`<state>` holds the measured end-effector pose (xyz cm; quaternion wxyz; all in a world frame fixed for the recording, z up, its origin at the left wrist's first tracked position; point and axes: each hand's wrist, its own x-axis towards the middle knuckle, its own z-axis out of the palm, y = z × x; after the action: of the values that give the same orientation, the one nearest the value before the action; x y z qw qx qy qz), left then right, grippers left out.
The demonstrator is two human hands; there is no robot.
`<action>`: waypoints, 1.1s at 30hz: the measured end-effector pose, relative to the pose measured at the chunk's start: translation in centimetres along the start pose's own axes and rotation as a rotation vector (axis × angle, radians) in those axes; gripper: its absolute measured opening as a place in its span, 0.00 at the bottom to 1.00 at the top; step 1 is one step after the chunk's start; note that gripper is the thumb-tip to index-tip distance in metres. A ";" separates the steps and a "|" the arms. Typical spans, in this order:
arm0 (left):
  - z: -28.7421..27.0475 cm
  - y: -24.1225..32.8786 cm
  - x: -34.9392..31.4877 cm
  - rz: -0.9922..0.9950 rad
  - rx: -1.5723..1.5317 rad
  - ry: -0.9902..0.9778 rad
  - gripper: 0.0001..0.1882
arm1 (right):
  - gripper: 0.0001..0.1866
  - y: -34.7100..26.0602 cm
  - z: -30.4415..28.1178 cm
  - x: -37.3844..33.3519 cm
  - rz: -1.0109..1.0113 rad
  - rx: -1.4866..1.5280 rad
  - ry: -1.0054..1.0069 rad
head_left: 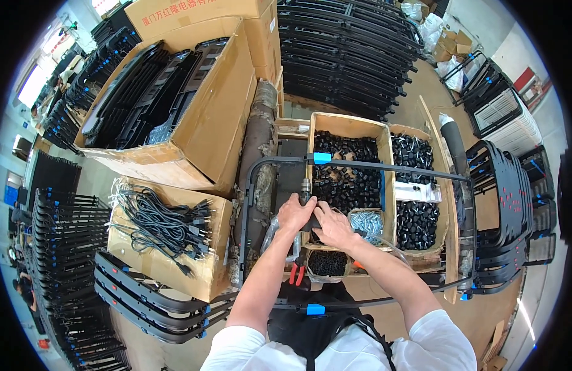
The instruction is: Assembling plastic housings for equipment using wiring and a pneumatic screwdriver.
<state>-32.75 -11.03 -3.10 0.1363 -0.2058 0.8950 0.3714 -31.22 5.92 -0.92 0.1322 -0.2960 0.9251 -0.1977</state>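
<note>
Lying nearest, one bar of a black tubular frame [391, 167] crosses before the person's apron, outside the near edge of the desk [451, 260]; red-handled pliers [297, 272] and a bin of small black screws [327, 263] sit along that edge. Farther in, the left hand [295, 214] curls round a dark power driver [306, 187], and the right hand [333, 224] wraps its body from the other side, some fingertips hidden. The driver is left of the desk's middle, its metal collar aimed at the frame's far bar; whether the tip touches, I cannot tell. A tilted tip could slip and scratch the bar, a cord [389, 245] beside the right forearm could snag on a bin rim and drag the tool sideways, and a low right wrist could tip the silver screws [366, 222]. Bins of black knobs [415, 224] crowd the desk toward its right edge, leaving little room there; the freer strip runs between them and the padded roll [259, 111] on the left edge. Outside that edge lies a carton of power cords [168, 219], and past the far edge rise stacked black frames [344, 49].
</note>
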 end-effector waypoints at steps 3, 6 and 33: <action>0.0 0.0 -0.3 0.019 0.027 0.008 0.40 | 0.34 -0.4 0.0 -0.6 -0.016 -0.001 0.034; 0.2 0.3 -1.0 0.041 0.062 0.015 0.38 | 0.34 -0.5 -0.2 -1.2 0.022 0.011 0.014; 2.8 3.9 -0.9 0.183 0.205 0.130 0.34 | 0.37 4.3 -2.0 -2.2 0.088 0.037 0.002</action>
<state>-33.50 -6.30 -2.29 0.0638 -0.1322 0.9503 0.2746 -32.33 11.02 -0.72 0.1452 -0.2523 0.9335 -0.2093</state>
